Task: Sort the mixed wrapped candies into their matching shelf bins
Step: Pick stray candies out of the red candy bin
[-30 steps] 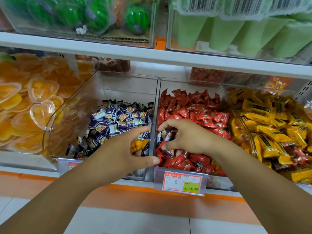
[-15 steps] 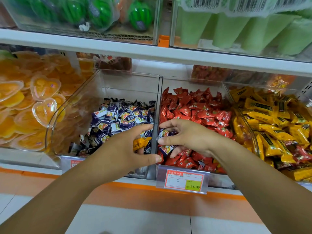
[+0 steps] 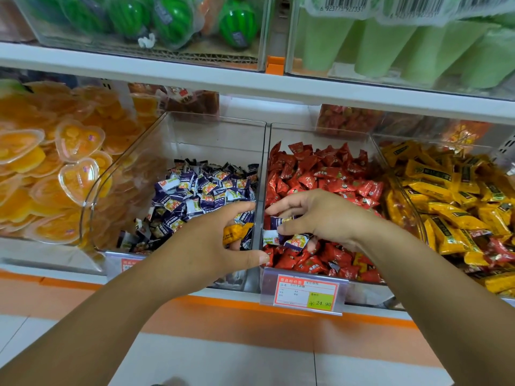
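Three clear shelf bins stand side by side: one of purple-and-white candies (image 3: 200,190), one of red candies (image 3: 320,174) and one of yellow candies (image 3: 446,196). My left hand (image 3: 206,246) is over the front of the purple bin and holds a yellow-orange wrapped candy (image 3: 235,232) in its curled fingers. My right hand (image 3: 320,215) is over the front of the red bin and grips a few purple-and-white candies (image 3: 284,235) just above the red ones. The divider wall (image 3: 260,190) runs between the two hands.
A bin of heart-shaped orange jelly cups (image 3: 50,168) stands at the left. A price tag (image 3: 305,293) hangs on the red bin's front. The shelf above holds watermelon-shaped sweets (image 3: 172,18) and green tubes (image 3: 390,43). A few red candies (image 3: 498,249) lie in the yellow bin.
My right hand has lifted out of the red candies with purple-and-white ones in its fingers. My left hand has kept the yellow-orange candy and barely moved.
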`<state>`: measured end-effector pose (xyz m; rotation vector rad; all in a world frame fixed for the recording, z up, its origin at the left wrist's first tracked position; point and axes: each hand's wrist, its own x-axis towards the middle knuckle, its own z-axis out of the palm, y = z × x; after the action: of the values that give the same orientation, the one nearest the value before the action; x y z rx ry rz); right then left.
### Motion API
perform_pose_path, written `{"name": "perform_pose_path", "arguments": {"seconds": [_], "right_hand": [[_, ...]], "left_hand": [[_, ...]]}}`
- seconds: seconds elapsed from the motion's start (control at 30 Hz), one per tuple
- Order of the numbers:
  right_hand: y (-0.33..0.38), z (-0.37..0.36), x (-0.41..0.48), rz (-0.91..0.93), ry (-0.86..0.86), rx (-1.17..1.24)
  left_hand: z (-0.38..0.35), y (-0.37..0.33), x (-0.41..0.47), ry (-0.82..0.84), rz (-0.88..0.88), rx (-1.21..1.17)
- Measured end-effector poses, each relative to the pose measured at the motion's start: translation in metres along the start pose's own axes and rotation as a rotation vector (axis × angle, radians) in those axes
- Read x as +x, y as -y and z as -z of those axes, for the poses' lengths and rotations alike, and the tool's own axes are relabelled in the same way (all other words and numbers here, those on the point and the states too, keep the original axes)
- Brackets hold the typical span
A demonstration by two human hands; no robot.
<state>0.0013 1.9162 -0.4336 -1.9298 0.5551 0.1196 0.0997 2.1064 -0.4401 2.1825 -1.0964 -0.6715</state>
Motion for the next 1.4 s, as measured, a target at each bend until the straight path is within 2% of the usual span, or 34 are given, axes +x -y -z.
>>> {"name": "perform_pose_path", "arguments": {"seconds": [0.13,0.27,0.43,0.5,0.53,0.63,0.7,0.77,0.87,0.93,1.03,1.17,1.3,1.4], "right_hand": [[0.000,-0.005,0.002,-0.003,-0.035,-0.034],[0.015,0.019,-0.010,0.049,-0.177,0.059],[0.039,0.014,-0.012,0.204,-0.343,0.297],[0.051,-0.004,-0.002,0.279,-0.396,0.317],[0.057,-0.012,0.004,0.315,-0.409,0.274],[0.069,-0.016,0.012,0.404,-0.410,-0.074],[0.071,-0.001,0.004,0.387,-0.450,-0.134],[0.061,0.016,-0.006,0.291,-0.398,-0.139],[0.032,0.014,-0.010,0.104,-0.194,-0.488],[0.012,-0.001,-0.002,0.111,-0.165,-0.694],[-0.006,-0.019,0.007,0.150,-0.172,-0.845],[-0.007,-0.012,0.005,0.140,-0.142,-0.810],[0.007,0.010,-0.014,0.178,-0.205,-0.651],[0.013,0.008,-0.025,0.185,-0.067,-0.629]], "left_hand": [[0.000,0.000,0.000,-0.005,-0.010,-0.004],[0.000,0.002,-0.001,-0.006,-0.024,-0.011],[-0.001,0.002,-0.001,-0.006,-0.040,-0.024],[0.000,0.003,-0.001,0.003,-0.033,-0.039],[0.000,0.002,-0.002,0.007,-0.025,-0.040],[0.000,0.000,-0.003,0.015,-0.016,-0.025],[0.001,0.001,-0.003,0.031,-0.020,-0.009],[0.001,0.002,-0.003,0.041,-0.015,-0.016],[0.002,0.002,-0.003,0.049,0.003,-0.032],[0.003,0.001,-0.003,0.043,0.001,-0.047],[0.003,0.001,-0.002,0.026,-0.009,-0.047],[0.003,0.003,-0.002,0.011,-0.018,-0.027],[0.003,0.006,-0.002,0.015,-0.019,-0.018],[0.003,0.004,-0.001,0.017,0.009,-0.028]]}}
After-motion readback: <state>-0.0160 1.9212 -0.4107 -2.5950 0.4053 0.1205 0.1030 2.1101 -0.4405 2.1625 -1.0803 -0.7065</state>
